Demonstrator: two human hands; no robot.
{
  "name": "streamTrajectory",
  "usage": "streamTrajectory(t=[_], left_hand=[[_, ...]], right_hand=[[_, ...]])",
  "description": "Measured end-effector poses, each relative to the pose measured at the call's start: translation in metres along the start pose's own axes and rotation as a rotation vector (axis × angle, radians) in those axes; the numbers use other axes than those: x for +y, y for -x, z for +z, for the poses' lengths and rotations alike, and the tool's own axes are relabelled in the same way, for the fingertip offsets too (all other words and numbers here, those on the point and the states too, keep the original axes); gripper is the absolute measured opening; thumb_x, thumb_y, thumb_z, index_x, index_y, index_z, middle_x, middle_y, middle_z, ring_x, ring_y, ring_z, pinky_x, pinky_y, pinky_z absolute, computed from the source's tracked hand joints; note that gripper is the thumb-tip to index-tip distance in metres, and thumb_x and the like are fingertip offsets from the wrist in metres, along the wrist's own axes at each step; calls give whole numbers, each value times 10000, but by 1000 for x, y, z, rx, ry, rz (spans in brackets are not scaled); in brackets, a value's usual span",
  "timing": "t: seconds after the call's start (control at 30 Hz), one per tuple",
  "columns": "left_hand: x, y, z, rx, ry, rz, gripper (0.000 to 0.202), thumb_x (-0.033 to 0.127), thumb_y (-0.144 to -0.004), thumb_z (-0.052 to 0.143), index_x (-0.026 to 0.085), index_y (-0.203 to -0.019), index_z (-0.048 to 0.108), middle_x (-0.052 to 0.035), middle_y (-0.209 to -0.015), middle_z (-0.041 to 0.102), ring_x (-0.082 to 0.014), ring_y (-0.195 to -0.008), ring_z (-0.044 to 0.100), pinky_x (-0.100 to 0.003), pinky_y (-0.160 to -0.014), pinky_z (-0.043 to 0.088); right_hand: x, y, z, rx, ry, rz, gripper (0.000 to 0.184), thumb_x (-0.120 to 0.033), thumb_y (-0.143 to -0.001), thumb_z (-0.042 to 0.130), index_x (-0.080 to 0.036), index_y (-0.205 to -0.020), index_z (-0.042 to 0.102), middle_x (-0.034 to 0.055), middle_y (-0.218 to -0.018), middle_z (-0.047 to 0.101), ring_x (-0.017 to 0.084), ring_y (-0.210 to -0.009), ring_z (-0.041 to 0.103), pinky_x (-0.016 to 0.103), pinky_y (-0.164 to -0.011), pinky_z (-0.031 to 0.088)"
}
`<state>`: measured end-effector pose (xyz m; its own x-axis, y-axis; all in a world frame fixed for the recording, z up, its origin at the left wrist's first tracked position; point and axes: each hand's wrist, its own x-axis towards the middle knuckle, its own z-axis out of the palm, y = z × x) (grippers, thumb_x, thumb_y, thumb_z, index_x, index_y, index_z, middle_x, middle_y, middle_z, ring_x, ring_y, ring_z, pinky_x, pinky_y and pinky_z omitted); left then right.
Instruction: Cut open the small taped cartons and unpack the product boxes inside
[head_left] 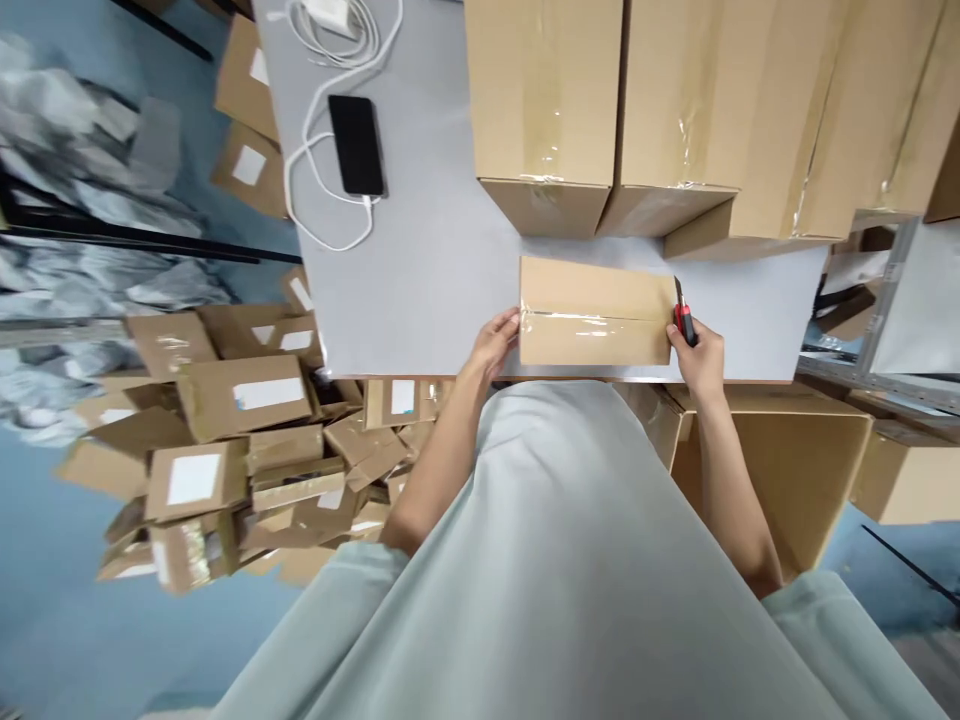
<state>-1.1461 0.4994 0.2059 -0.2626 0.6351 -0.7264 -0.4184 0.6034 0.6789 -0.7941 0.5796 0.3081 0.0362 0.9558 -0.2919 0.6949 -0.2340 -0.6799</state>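
Note:
A small taped cardboard box [596, 310] lies on the grey table [420, 290] near its front edge. My left hand [496, 340] presses against the box's left end. My right hand [697, 355] is closed around a red and black utility knife [683, 318], whose blade touches the box's right end by the tape seam.
Large sealed cartons [637, 110] stand at the back of the table. A black phone [357, 145] with a white charging cable [330, 60] lies at the back left. A heap of small labelled boxes [240, 440] covers the floor on the left. An open carton [795, 470] sits below the table's right side.

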Motion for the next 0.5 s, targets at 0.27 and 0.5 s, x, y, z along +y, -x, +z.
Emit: streamTrajectory(t=[0.27, 0.5], left_hand=[[-8, -9, 18, 5, -59, 91, 558, 308, -746, 965, 183, -1257, 781, -154, -1352, 806, -358, -1423, 659, -506, -1239, 517], [45, 53, -11, -212, -465, 573, 737, 626, -879, 882, 342, -1523, 665, -111, -1753, 506, -373, -1674, 405, -585, -1341, 397]], right_hand=[[0, 10, -20, 35, 166, -40, 481, -578, -986, 576, -165, -1109, 791, 31, -815, 680, 230, -779, 601, 374, -802, 549], [-64, 12, -44, 1, 484, -270, 541, -621, -1115, 480, -196, -1315, 750, 104, -931, 781, 294, -853, 751, 410, -859, 575]])
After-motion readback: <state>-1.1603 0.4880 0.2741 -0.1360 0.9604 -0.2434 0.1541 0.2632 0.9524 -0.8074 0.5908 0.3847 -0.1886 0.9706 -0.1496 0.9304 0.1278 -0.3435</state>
